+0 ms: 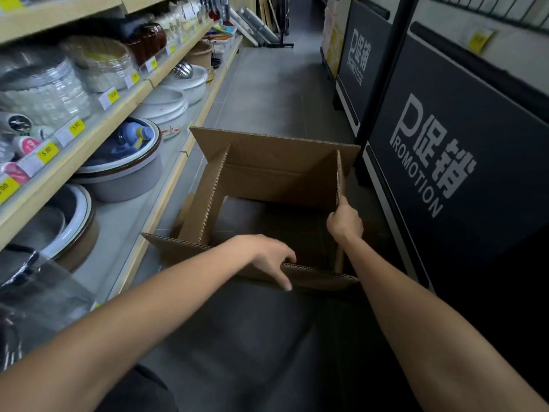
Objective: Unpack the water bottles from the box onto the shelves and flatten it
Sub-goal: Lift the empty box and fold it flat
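An open brown cardboard box (267, 176) stands on the grey aisle floor in front of me, its flaps up. No bottles show inside; I see the floor or a dark bottom through it. My left hand (271, 257) holds the top edge of the near flap, fingers curled over it and thumb down the outside. My right hand (344, 223) grips the lower end of the right flap's edge. A blue bottle (135, 135) lies in a grey basin on the lower shelf at left.
Wooden shelves (98, 129) on the left hold bowls, basins, plates and yellow price tags. Dark promotion bins (439, 162) line the right side. The grey tiled aisle (267, 84) runs ahead beyond the box. My dark trousers fill the bottom of the view.
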Tool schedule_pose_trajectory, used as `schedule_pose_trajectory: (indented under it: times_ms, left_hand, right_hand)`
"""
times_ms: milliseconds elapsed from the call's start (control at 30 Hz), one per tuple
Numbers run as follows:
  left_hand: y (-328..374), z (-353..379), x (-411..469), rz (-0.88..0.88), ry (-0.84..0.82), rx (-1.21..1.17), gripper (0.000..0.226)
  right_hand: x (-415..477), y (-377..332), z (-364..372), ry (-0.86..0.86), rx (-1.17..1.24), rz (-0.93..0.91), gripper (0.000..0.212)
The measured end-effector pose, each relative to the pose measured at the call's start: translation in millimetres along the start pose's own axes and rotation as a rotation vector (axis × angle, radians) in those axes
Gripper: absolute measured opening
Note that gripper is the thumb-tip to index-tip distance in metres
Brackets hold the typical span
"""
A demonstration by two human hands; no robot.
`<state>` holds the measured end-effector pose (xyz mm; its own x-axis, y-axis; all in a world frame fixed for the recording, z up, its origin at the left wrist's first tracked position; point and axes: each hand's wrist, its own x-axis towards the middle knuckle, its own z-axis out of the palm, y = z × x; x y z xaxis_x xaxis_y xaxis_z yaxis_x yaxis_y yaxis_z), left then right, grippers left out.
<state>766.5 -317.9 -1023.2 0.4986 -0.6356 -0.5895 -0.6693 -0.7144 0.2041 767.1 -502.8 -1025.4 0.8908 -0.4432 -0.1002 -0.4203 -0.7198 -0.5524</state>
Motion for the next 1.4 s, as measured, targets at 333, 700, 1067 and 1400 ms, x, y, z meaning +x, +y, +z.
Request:
schedule_pose_trajectory:
  times_ms: [333,700,1067,1400]
  left_hand:
    - [5.6,-10.7,-11.1,0.004,0.383,0.348,0.032]
    - [-3.6,-41.6,-2.6,-0.150,0.586,0.407,0.024]
    - [-13.4,-41.7,-8.5,-0.309,0.959,0.388,0.053]
    - [-22.6,-26.4,-26.7,-0.379,0.600,0.362,0.020]
  right_hand:
    - [-5.6,-4.1,-25.2,-0.178,0.019,-0.182,0.046]
    - [-10.2,-42.3,-23.0,-0.443,-0.208,-0.480,0.035]
    - [-23.9,-51.2,-21.5,-0.355,-0.368,-0.524,0.017]
    - [-30.8,-69.7,-29.2,-0.513,0.019,-0.338,0.046]
